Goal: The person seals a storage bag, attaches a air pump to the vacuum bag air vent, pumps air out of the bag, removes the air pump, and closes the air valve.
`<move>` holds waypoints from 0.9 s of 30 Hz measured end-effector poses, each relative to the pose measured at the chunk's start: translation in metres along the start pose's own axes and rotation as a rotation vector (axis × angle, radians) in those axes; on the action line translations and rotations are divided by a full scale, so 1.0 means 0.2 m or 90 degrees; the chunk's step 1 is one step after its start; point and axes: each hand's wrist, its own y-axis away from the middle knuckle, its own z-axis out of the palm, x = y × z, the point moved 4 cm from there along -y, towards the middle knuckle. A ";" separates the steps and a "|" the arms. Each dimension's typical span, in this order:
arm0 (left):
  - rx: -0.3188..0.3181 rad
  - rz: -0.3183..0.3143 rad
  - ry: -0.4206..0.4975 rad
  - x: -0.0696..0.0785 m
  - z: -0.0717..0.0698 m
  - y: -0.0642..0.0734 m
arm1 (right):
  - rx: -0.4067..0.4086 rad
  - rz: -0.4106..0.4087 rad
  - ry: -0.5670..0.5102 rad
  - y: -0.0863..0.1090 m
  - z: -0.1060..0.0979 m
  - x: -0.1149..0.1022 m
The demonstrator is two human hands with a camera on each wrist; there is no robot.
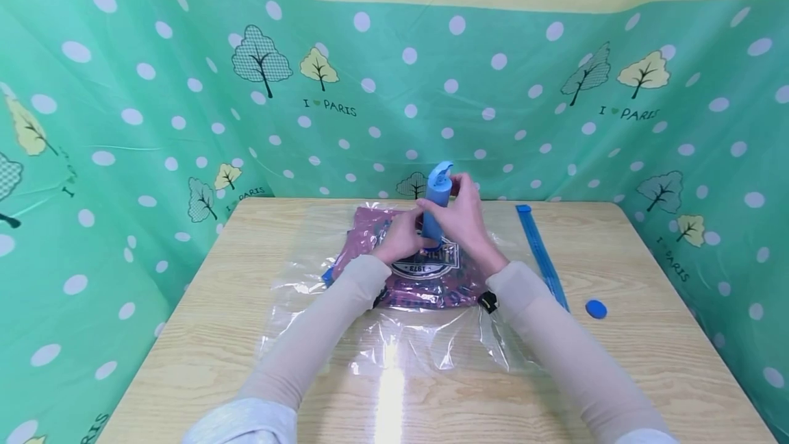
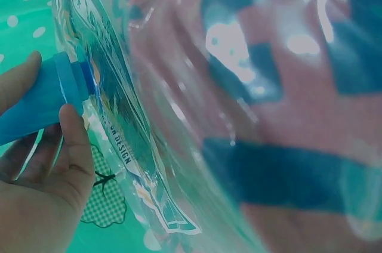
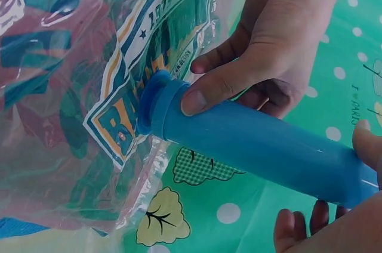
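A blue hand pump [image 1: 434,214] stands nearly upright on the round blue valve [image 3: 150,102] of a clear plastic storage bag [image 1: 413,334]. Folded inside the bag is a dark pink garment [image 1: 357,242] with a printed badge. My left hand [image 1: 403,233] grips the pump's lower end, its thumb lying along the tube in the right wrist view. Higher up, my right hand [image 1: 459,218] holds the upper part of the tube, with fingers [image 3: 301,226] curled round it. The pump's top piece is tilted up in the head view.
To the right of the bag lies a long blue strip [image 1: 542,255] with a wider end piece. A blue round cap [image 1: 596,309] rests on the wooden table [image 1: 641,368] near it. A green dotted curtain [image 1: 394,101] hangs behind and at both sides.
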 end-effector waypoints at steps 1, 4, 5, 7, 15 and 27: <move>-0.001 0.000 0.001 0.00 0.00 0.00 | 0.001 0.002 -0.001 0.00 0.00 0.00; -0.003 -0.001 0.009 -0.01 0.00 0.00 | -0.008 0.003 0.004 0.00 -0.01 -0.01; -0.003 -0.002 0.014 -0.01 0.00 0.00 | -0.014 0.000 0.006 0.01 -0.02 -0.01; -0.003 -0.004 0.025 -0.01 0.00 0.00 | -0.032 -0.009 -0.001 0.01 -0.03 -0.02; -0.004 -0.007 0.041 -0.01 0.00 0.00 | -0.096 -0.014 -0.033 0.02 -0.05 -0.04; -0.005 -0.004 0.006 0.01 0.00 0.00 | 0.004 0.000 0.066 0.01 0.00 -0.01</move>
